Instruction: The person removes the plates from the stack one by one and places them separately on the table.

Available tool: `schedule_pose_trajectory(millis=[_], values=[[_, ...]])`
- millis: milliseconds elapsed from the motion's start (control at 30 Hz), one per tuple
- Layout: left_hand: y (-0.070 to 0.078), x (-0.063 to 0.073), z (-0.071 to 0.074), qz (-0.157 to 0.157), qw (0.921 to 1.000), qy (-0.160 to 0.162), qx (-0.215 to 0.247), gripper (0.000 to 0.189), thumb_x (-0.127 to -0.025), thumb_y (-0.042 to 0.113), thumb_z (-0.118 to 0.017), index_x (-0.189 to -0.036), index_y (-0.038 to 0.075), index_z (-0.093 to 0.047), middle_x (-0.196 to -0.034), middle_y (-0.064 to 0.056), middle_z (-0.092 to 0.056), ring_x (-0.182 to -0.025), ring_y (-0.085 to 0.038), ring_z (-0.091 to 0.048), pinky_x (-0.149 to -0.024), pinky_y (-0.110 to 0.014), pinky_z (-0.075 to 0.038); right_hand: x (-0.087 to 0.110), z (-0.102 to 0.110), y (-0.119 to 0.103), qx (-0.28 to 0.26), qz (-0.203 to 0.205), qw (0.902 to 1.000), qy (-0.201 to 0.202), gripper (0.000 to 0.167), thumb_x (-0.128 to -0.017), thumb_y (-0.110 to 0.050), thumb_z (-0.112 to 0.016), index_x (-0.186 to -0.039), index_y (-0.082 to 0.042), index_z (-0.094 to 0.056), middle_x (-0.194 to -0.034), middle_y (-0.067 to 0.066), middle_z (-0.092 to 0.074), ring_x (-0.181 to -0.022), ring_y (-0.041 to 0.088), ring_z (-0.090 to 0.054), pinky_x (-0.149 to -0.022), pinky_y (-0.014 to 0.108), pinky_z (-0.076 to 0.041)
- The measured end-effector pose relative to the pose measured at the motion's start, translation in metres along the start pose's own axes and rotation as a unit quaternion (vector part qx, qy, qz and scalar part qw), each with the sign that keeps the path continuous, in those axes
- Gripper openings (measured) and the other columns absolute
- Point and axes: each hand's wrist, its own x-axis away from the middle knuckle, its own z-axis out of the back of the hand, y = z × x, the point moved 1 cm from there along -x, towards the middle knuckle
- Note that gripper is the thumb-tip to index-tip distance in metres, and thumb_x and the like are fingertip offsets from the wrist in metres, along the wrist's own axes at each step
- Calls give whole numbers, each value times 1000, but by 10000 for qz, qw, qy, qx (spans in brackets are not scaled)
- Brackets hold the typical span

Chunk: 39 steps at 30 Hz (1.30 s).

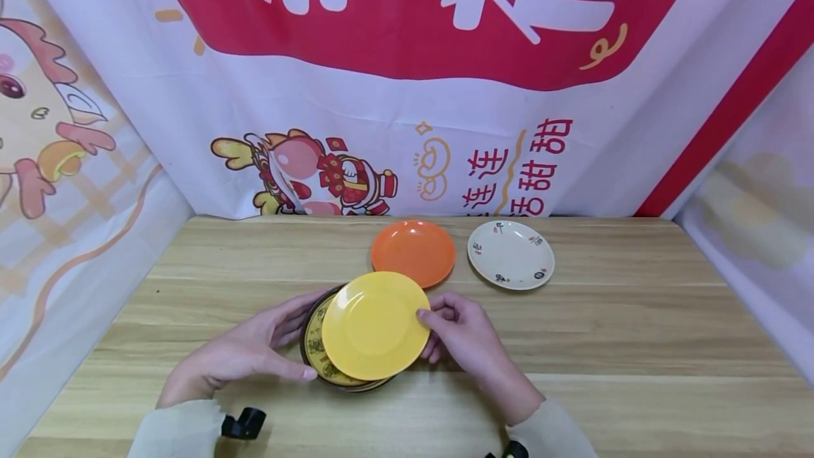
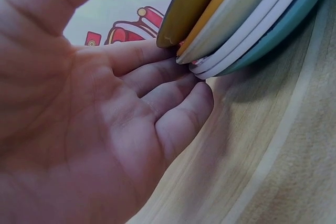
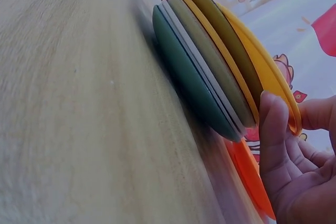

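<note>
In the head view my right hand (image 1: 467, 338) pinches the right rim of a plain yellow plate (image 1: 375, 327), thumb on top and fingers beneath. That plate is tilted over a stack of plates (image 1: 316, 345), whose top one is yellowish with dark figures and a dark rim. The right wrist view shows the yellow plate (image 3: 281, 93) spread apart from the stack at the pinched side. At the stack's left side is my left hand (image 1: 244, 352), thumb toward the front. Its extended fingers (image 2: 181, 121) touch the plate edges in the left wrist view; a green plate (image 2: 283, 38) lies lowest.
Behind the stack an orange plate (image 1: 413, 253) lies on the wooden table (image 1: 610, 345). To its right is a white plate (image 1: 511, 254) with small dark marks round the rim. Printed cloth (image 1: 381, 104) hangs along the back and both sides.
</note>
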Motion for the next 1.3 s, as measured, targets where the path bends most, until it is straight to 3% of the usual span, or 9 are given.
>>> schedule_pose_trajectory(millis=[200,500,633,733,833,933,1067,1200,1300], values=[[-1,-1,0,-2,10000,-13,78,110,-86,15,-91,-172,17,-23,-181,-12,-19,-168,-42,-11,-113,-4,-35,-2,2,-1,-363,-123,9992,-129,26,-102,-18,-71,-116,3,-66,-77,5,-72,-61,16,-67,-57,25,-59],[-1,-2,0,163,9999,56,18,112,-85,17,-93,-172,21,-23,-181,-11,-19,-168,-41,-12,-112,-3,-34,-2,4,0,-428,-118,9988,-219,26,-102,-17,-70,-118,3,-68,-78,4,-73,-62,15,-65,-58,24,-58],[-1,-2,0,60,10000,27,-65,111,-85,17,-92,-172,18,-24,-180,-15,-21,-167,-44,-14,-114,-5,-35,-1,4,0,-515,-86,9985,-145,26,-102,-17,-70,-118,4,-68,-77,3,-71,-62,15,-63,-58,24,-58],[1,-1,0,40,9999,29,-131,110,-86,18,-92,-172,17,-24,-180,-16,-22,-166,-46,-15,-128,-27,-37,-1,4,0,-593,-27,9982,-112,27,-102,-16,-70,-119,5,-68,-76,2,-71,-60,14,-63,-57,24,-57],[2,0,0,92,9998,39,-159,110,-86,18,-92,-172,17,-23,-180,-16,-22,-166,-47,-16,-132,-54,-28,-1,4,0,-637,9,9979,-112,27,-102,-15,-70,-119,5,-68,-75,1,-70,-59,14,-62,-56,24,-57],[2,1,0,136,9997,48,-175,111,-86,19,-92,-172,17,-23,-180,-17,-22,-166,-48,-17,-131,-62,-23,-1,4,0,-649,26,9978,-109,26,-102,-15,-70,-118,5,-68,-74,1,-70,-58,14,-62,-56,24,-57],[1,0,0,95,9999,-34,-50,110,-87,16,-91,-173,17,-21,-180,-19,-21,-165,-49,-18,-130,-58,-28,-2,4,1,-645,30,9979,-103,26,-102,-15,-70,-118,5,-68,-74,1,-70,-59,14,-62,-56,24,-57],[0,-1,-1,125,9993,-188,307,110,-88,11,-89,-173,20,-19,-181,-15,-20,-165,-46,-20,-127,-38,-41,-2,4,1,-622,33,9980,-107,26,-102,-16,-70,-118,5,-68,-75,1,-70,-59,14,-62,-56,24,-57],[0,-2,-1,129,9985,-242,465,110,-89,10,-88,-173,21,-19,-181,-13,-20,-166,-44,-19,-124,-27,-44,-2,3,1,-607,21,9981,-104,26,-102,-16,-70,-118,5,-68,-75,1,-70,-59,14,-62,-56,24,-57]])
